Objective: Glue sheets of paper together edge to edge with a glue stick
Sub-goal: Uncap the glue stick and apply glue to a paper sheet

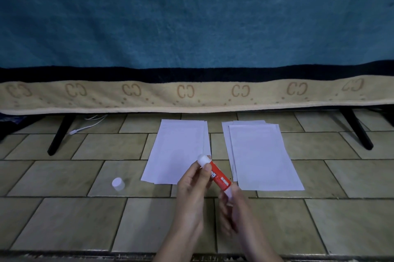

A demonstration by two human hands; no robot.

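Gripping light, rigid glue stick (215,174): left hand (193,185) fingers around barrel, right hand (233,208) pinching base knob; flimsy paper sheets (264,155) crease easily.

Underfoot, olive-tan rectangular tiles (64,178) with dark grout, spreading out on every side of the grip. Well beyond it, a hanging striped blanket (191,27): red at the top, then a wide blue band, a black band, and a beige border printed with paired C marks. Below that border, two slanted black legs (60,135), one far off to the left of the grip, the other (358,129) far off to the right. Near the left leg, a white cable (85,126) lying on the tiles.
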